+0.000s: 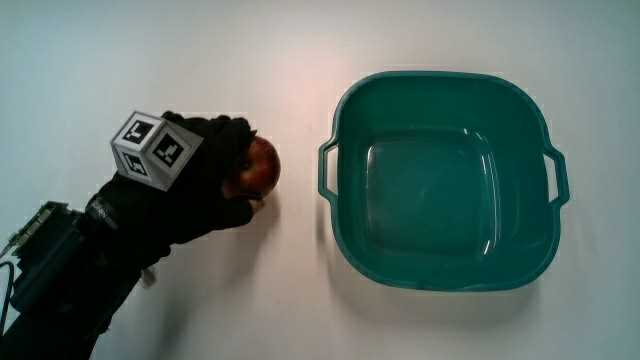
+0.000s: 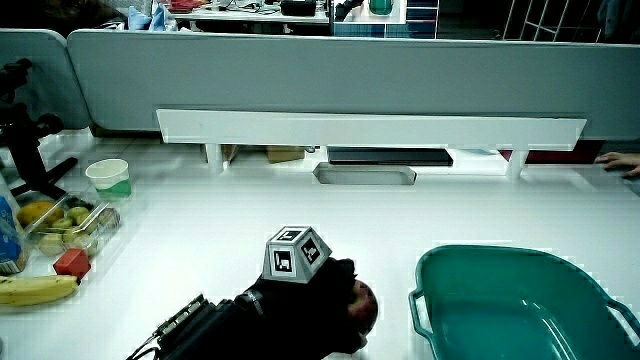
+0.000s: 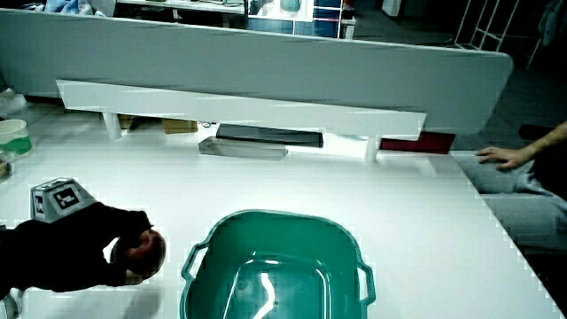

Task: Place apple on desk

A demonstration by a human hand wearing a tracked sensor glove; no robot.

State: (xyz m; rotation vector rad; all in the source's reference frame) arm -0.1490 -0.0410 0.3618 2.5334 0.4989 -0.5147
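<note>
**Gloved hand wrapped around an apple beside a green tub**

Nearest the camera was the hand [image 1: 190,185] in its black glove, with a small patterned cube [image 1: 153,148] fixed to its back and the dark forearm [image 1: 70,270] trailing toward the person. Its fingers were curled closely around a red apple [image 1: 256,168], which sat low against the white table [image 1: 300,60], though whether it touched the surface could not be told. Both side views showed the same grip, the apple [image 3: 146,251] peeking out past the fingertips [image 3: 133,221]. Just beside the apple stood a green plastic tub [image 1: 340,220] with two handles. In a side view, a banana [image 2: 35,290], a tray of fruit [image 2: 70,222] and a paper cup [image 2: 108,177] sat well apart from the hand.
</note>
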